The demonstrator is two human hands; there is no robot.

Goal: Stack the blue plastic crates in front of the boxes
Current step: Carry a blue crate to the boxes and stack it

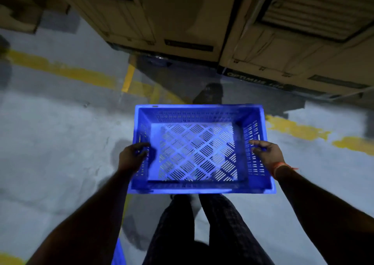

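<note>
An empty blue plastic crate [199,149] with slotted walls and a lattice floor hangs in front of my legs, above the concrete floor. My left hand [132,156] grips its left wall, fingers hooked through the side. On the opposite side my right hand [266,154], with an orange band at the wrist, holds the right wall. Tall brown cardboard boxes [202,17] stand just beyond the crate, across the top of the view. A sliver of another blue crate [118,253] shows at the bottom edge by my left arm.
Worn yellow lines [66,71] cross the grey floor between me and the boxes. My foot [210,93] shows past the crate's far rim. A black strip with white lettering [255,79] runs along the right box's base.
</note>
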